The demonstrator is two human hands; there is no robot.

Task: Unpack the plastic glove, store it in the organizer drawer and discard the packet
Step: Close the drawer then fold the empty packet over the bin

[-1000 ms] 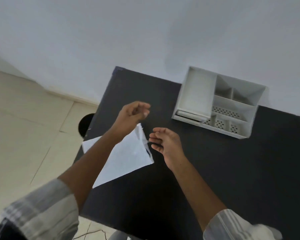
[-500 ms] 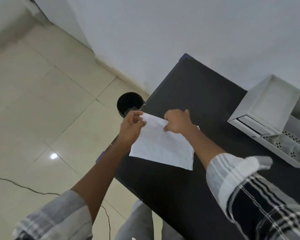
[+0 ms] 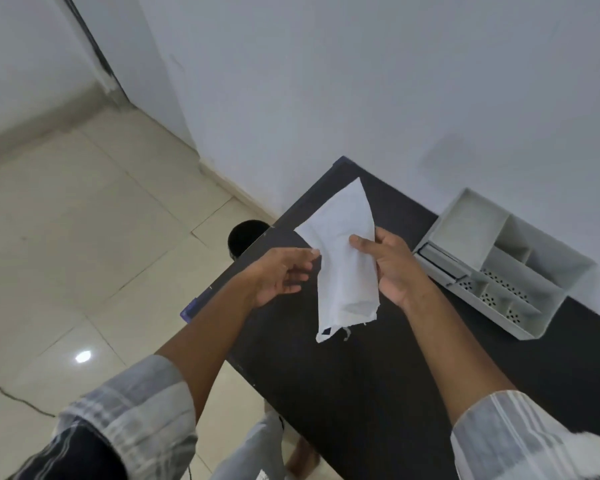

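Note:
A white packet (image 3: 343, 258) hangs above the left part of the black table (image 3: 343, 375), folded lengthwise with its torn lower edge pointing down. My right hand (image 3: 388, 268) grips its right side with thumb and fingers. My left hand (image 3: 281, 275) touches the packet's left edge with its fingertips, the other fingers loosely spread. I cannot see the plastic glove itself. The white organizer (image 3: 499, 261) stands at the table's right near the wall, its low drawer (image 3: 440, 259) at the front left.
A round black bin (image 3: 245, 235) stands on the tiled floor just past the table's left edge. A white wall runs behind the table. A crack crosses the floor tiles at the lower left.
The packet was lifted off the table by both hands, then turned and folded into an upright, narrow shape. My left hand has slipped from a pinch to a light fingertip touch.

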